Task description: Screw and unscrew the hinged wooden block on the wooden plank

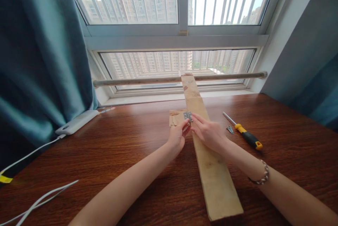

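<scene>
The left hand (177,137) pinches the small metal hinge (187,115) at its 1 o'clock, seemingly steadying it across the seam between wood block (174,117) and long plank (211,162). The right hand (208,132), fingertips together, presses that hinge at its 10 o'clock. The screws (230,129) and screwdriver (245,135) lie at its 3 o'clock.

hinge (187,116): small, silvery, laid flat across the plank–block seam
plank (211,162): long pale wood, flat, running from the surface's near edge past its far edge
block (175,117): short, pale — touching the plank's left side
</scene>
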A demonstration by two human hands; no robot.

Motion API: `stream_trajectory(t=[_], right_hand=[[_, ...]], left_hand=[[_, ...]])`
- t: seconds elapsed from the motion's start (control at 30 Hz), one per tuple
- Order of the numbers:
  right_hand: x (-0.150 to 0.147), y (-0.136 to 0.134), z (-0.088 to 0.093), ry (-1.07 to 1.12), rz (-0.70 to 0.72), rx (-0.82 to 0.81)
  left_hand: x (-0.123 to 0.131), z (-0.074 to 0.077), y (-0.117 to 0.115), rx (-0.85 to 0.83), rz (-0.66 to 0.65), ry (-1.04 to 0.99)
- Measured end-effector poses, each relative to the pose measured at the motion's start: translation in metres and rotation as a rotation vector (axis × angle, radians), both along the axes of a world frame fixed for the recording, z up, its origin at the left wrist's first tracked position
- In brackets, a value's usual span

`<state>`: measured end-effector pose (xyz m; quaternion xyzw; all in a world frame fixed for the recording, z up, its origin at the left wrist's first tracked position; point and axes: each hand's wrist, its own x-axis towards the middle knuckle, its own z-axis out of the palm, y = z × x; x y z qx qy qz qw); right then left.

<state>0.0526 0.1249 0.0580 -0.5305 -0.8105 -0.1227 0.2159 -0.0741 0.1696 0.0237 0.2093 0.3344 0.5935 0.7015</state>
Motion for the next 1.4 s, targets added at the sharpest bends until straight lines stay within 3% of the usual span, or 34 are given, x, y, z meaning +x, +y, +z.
stream_trajectory(t=[0.13, 0.23, 0.33, 0.53, 0.97, 1.13, 1.2, 1.27, 1.33, 1.4], right_hand=[[0.045, 0.01, 0.026, 0.161, -0.197, -0.006], [0.092, 0.025, 0.035, 0.115, -0.455, -0.255], [0.123, 0.038, 0.025, 0.046, -0.594, -0.511], [0.12, 0.044, -0.003, -0.017, -0.714, -0.58], [0.123, 0.052, -0.024, -0.018, -0.718, -0.551], [0.123, 0.052, -0.001, 0.081, -0.61, -0.428], [0.113, 0.052, 0.014, 0.337, -0.439, -0.372], [0.096, 0.055, 0.027, 0.733, -0.197, -0.352], [0.072, 0.059, 0.032, 1.077, 0.044, -0.383], [0.047, 0.066, 0.031, 1.256, 0.211, -0.412]], left_hand=[[0.001, 0.002, 0.0, -0.015, 0.037, 0.026], [0.001, 0.002, 0.001, -0.022, 0.034, 0.035], [0.001, 0.002, 0.001, -0.025, 0.041, 0.031], [0.001, 0.003, 0.001, -0.04, 0.041, 0.022], [0.0, 0.002, 0.002, -0.035, 0.016, 0.01], [0.0, 0.001, 0.002, -0.044, 0.022, 0.003], [0.0, 0.001, 0.003, -0.043, 0.021, 0.01], [0.0, 0.001, 0.003, -0.042, 0.017, 0.017], [0.0, 0.002, 0.003, -0.04, 0.015, 0.018], [0.0, 0.001, 0.002, -0.037, 0.018, 0.02]])
